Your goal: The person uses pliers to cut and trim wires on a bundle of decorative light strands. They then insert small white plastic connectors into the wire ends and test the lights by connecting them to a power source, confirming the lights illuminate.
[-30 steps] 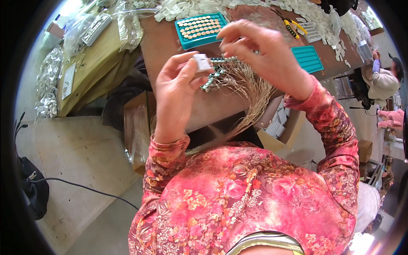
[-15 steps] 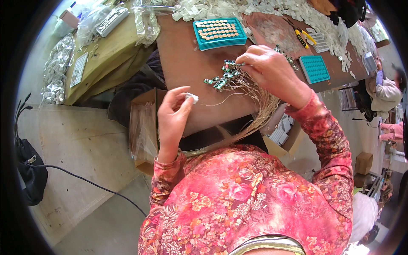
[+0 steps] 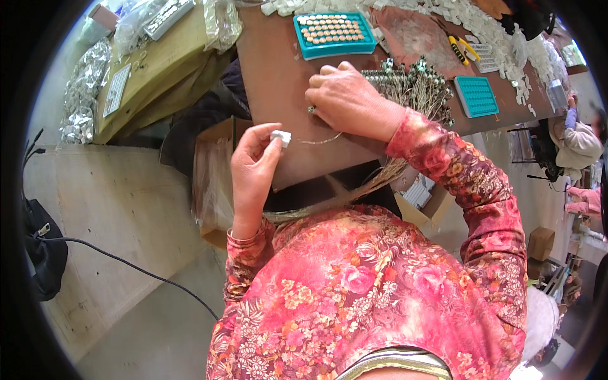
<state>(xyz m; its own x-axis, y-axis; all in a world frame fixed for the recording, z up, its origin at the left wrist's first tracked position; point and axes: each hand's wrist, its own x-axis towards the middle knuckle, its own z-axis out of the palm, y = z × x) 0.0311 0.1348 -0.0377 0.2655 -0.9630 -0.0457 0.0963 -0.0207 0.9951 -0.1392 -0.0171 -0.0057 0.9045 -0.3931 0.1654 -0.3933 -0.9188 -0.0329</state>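
Note:
My left hand (image 3: 253, 168) pinches a small white plastic piece (image 3: 280, 138) between thumb and fingertips, near the table's front edge. My right hand (image 3: 351, 101) is over the brown table (image 3: 278, 69), back up and fingers curled down. At its fingertips a tiny green circuit board (image 3: 311, 109) peeks out; most of the grip is hidden under the hand. A thin pale wire (image 3: 320, 140) runs out below this hand. Beside and behind the right wrist lies a bundle of small wired circuit boards (image 3: 421, 79), its long wires (image 3: 389, 171) trailing over the front edge towards my lap.
A turquoise tray (image 3: 335, 49) of copper-coloured discs stands beyond my right hand; another turquoise tray (image 3: 476, 96) lies to the right. Yellow-handled pliers (image 3: 459, 50) and many white plastic pieces (image 3: 519, 85) lie farther off. Open cartons (image 3: 215, 171) stand below the edge.
My right hand has moved left, away from the boards it was touching, and the bundle now lies farther right. The left hand keeps its white piece, with little movement.

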